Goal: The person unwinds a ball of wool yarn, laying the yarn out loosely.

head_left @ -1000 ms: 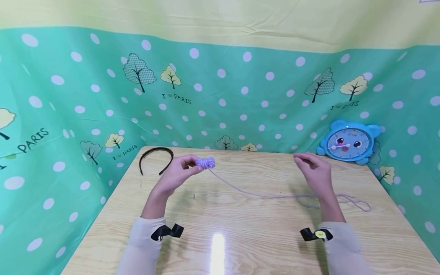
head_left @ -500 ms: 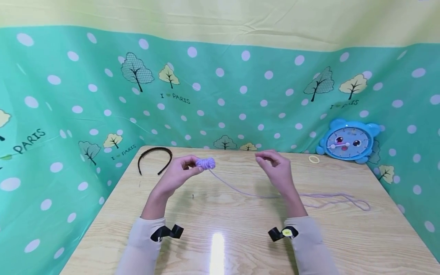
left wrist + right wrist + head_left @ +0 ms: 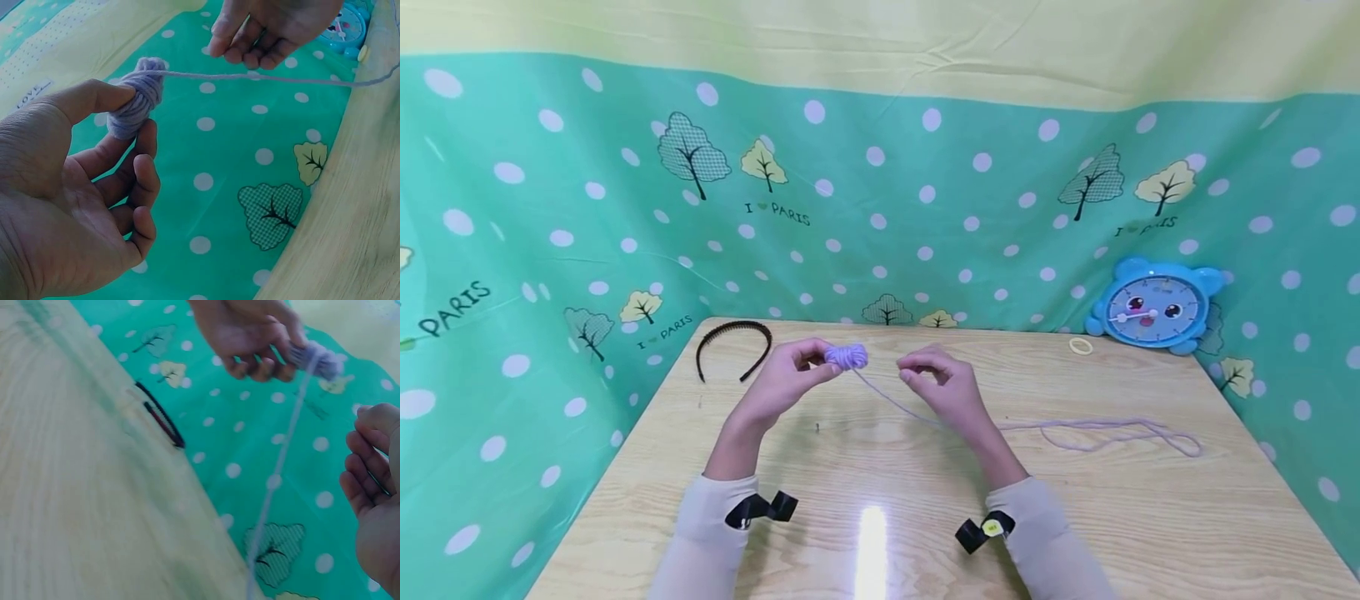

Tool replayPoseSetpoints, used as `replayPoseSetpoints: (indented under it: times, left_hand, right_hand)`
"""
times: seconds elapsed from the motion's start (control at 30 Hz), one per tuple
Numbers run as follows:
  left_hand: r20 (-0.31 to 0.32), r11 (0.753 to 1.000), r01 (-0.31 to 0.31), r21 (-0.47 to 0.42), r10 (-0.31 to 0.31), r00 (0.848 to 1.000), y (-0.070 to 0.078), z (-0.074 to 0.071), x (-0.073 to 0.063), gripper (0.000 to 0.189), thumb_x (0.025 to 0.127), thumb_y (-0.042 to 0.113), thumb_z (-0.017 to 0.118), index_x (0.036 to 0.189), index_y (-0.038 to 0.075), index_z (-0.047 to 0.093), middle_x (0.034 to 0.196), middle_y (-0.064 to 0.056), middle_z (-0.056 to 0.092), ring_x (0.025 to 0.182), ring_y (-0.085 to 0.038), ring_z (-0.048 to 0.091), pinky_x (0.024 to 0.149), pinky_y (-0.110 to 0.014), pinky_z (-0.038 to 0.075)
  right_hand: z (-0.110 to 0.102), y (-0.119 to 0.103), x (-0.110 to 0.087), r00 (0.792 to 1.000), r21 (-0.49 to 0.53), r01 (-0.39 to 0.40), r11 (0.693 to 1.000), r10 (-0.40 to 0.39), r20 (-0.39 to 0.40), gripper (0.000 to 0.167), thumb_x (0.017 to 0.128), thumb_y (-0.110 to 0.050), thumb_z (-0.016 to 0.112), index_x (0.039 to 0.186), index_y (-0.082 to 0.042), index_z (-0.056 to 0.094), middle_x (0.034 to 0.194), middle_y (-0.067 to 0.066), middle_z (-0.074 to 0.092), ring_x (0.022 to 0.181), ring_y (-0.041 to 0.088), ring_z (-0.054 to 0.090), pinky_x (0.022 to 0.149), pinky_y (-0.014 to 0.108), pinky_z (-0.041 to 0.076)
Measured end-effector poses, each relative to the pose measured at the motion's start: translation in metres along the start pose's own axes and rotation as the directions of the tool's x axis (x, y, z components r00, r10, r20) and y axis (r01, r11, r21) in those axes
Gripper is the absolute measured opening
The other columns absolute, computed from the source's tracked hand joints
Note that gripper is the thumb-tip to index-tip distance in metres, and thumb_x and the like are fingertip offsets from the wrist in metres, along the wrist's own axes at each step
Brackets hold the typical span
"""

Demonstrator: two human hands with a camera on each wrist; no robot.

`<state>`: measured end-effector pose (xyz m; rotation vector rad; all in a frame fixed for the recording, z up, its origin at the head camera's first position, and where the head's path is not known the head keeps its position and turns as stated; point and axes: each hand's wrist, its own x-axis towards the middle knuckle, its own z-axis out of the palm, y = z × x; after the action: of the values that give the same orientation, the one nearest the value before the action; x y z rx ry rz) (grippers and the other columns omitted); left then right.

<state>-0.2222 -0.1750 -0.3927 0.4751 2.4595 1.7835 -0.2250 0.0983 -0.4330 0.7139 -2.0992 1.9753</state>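
My left hand point(image 3: 778, 379) pinches a small wound bundle of lilac yarn point(image 3: 847, 357) between thumb and fingers, above the table. In the left wrist view the bundle point(image 3: 139, 100) sits at the thumb tip, the other fingers loosely bent below it. A single yarn strand point(image 3: 219, 77) leaves the bundle and runs to the right. My right hand point(image 3: 947, 387) hovers a short way right of the bundle, its fingers loosely bent with nothing seen between them. In the right wrist view that hand point(image 3: 378, 481) is apart from the strand.
Loose yarn point(image 3: 1105, 429) lies in loops on the wooden table point(image 3: 820, 533) at the right. A black headband point(image 3: 733, 333) is at the back left. A pale ring point(image 3: 1081, 346) lies beside a blue animal-shaped clock point(image 3: 1156, 304). Green dotted cloth point(image 3: 925, 225) hangs behind the table.
My right hand has moved left from near the clock toward the yarn bundle, uncovering the pale ring. My left hand stays nearly in place with the bundle.
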Motion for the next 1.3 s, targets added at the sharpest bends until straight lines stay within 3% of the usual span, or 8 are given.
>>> replayPoseSetpoints:
  times: [0.3, 0.6, 0.87, 1.3]
  left_hand:
    - [-0.008, 1.0, -0.004, 0.029, 0.004, 1.0, -0.002, -0.002, -0.005, 0.015, 0.096, 0.017, 0.072, 0.105, 0.004, 0.071, 0.095, 0.002, 0.068, 0.079, -0.015, 0.051, 0.068, -0.026, 0.044]
    - [-0.008, 0.999, -0.014, 0.034, 0.014, 1.0, 0.001, -0.003, -0.002, 0.016, 0.096, 0.016, 0.073, 0.104, 0.003, 0.072, 0.099, 0.0, 0.068, 0.085, -0.017, 0.055, 0.072, -0.026, 0.049]
    - [-0.009, 1.0, -0.007, 0.017, 0.007, 1.0, 0.003, -0.003, -0.002, 0.017, 0.097, 0.015, 0.072, 0.108, 0.002, 0.071, 0.098, 0.003, 0.069, 0.08, -0.015, 0.053, 0.07, -0.024, 0.046]
    - [0.022, 1.0, 0.011, -0.003, -0.01, 1.0, 0.0, 0.003, 0.0, 0.016, 0.096, 0.014, 0.072, 0.107, 0.002, 0.071, 0.097, 0.003, 0.069, 0.08, -0.015, 0.053, 0.07, -0.025, 0.047]
  right_hand:
    - [0.028, 0.01, -0.006, 0.993, -0.016, -0.01, 1.0, 0.011, 0.114, 0.018, 0.093, -0.006, 0.075, 0.109, 0.003, 0.075, 0.107, 0.016, 0.073, 0.099, 0.01, 0.066, 0.091, 0.021, 0.057]
    - [0.034, 0.012, -0.008, 0.993, -0.05, -0.054, 0.997, 0.059, 0.104, 0.01, 0.095, -0.01, 0.074, 0.103, -0.005, 0.077, 0.102, 0.01, 0.074, 0.098, 0.011, 0.066, 0.091, 0.024, 0.056]
    - [0.018, 0.001, -0.004, 0.999, -0.057, -0.003, 0.998, 0.005, 0.041, 0.007, 0.095, -0.006, 0.074, 0.1, -0.004, 0.077, 0.101, 0.014, 0.075, 0.097, 0.009, 0.067, 0.091, 0.022, 0.057]
    - [-0.033, -0.025, -0.001, 0.99, -0.078, 0.129, 0.989, -0.133, -0.054, 0.008, 0.093, 0.002, 0.072, 0.1, 0.006, 0.074, 0.1, 0.014, 0.074, 0.098, 0.01, 0.068, 0.091, 0.018, 0.057]
